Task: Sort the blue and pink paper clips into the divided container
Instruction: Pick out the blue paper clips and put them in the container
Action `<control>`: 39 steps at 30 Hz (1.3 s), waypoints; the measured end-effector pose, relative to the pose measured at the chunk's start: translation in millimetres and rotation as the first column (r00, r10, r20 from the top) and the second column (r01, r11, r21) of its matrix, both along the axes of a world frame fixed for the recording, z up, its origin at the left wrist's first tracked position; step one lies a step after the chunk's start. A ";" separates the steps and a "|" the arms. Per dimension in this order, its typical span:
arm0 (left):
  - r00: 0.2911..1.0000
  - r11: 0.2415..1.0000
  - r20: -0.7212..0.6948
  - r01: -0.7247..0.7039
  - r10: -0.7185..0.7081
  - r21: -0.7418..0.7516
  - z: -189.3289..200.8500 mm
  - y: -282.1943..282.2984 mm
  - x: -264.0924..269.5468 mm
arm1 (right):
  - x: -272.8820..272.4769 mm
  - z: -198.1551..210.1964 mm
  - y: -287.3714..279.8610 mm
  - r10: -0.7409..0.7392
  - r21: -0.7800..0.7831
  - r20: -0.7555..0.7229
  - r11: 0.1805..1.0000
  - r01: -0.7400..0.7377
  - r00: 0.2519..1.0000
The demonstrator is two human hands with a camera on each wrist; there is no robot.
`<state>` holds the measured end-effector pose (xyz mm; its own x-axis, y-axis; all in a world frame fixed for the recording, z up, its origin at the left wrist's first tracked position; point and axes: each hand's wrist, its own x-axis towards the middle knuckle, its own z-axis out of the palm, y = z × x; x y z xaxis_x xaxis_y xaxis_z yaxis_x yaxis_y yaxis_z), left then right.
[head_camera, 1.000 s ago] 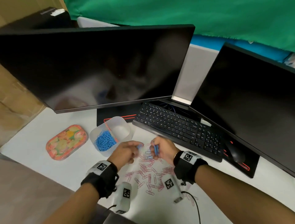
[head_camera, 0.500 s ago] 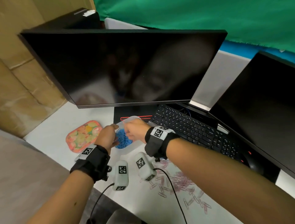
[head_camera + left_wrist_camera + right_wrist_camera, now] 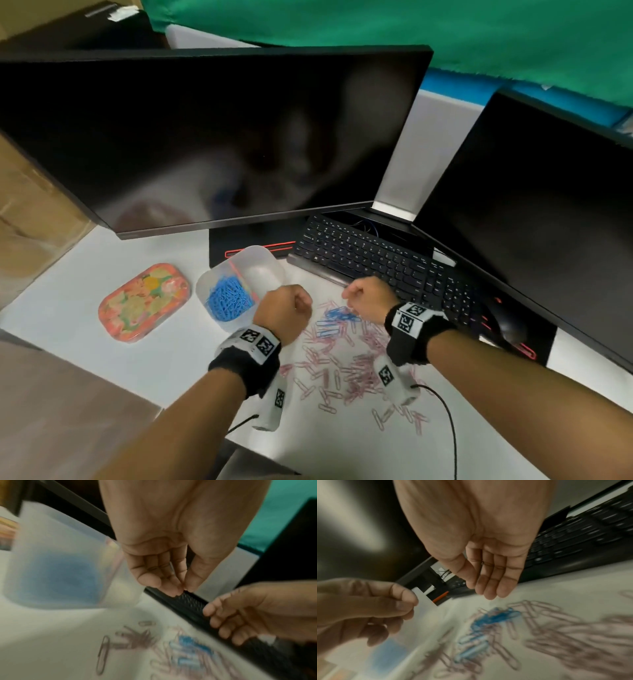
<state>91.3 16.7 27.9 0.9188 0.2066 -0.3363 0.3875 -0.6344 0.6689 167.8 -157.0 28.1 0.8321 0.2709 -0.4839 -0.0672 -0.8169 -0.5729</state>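
Head cam: both hands [image 3: 284,310] empty over loose clips [image 3: 342,359].

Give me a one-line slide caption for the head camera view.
Both hands, left hand and right hand, hover empty over scattered paper clips beside the divided container.

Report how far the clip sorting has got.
Done: a heap of blue clips fills one side of the container; the other side looks empty. In hand: nothing visible; the left hand and right hand hover over the pile with fingers loosely curled. Left: a few loose blue clips and all the pink clips on the desk.
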 end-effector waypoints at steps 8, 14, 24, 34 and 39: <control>0.911 0.868 -0.242 0.396 -0.333 0.298 -22.9 -38.9 4.7 | -16.1 -31.2 -31.9 0.324 -0.236 0.177 0.931 -0.280 0.929; 0.903 0.850 -0.298 0.403 -0.309 0.340 -23.1 -45.4 7.3 | -23.7 -42.7 -37.9 0.363 -0.273 0.217 0.914 -0.300 0.906; 0.967 0.967 -0.203 0.188 -0.152 0.170 -30.1 -39.2 2.3 | -24.2 -48.5 -49.2 0.073 0.007 0.118 0.997 -0.075 0.990; 0.907 0.664 -0.272 -0.421 0.321 -0.618 -39.2 -26.1 1.3 | -27.3 -29.3 -46.5 -0.217 0.562 -0.457 0.682 0.469 0.863; 0.863 0.425 -0.352 -0.489 0.361 -0.762 -25.4 -30.5 6.3 | -31.3 -9.8 -29.6 -0.126 0.671 -0.575 0.493 0.554 0.809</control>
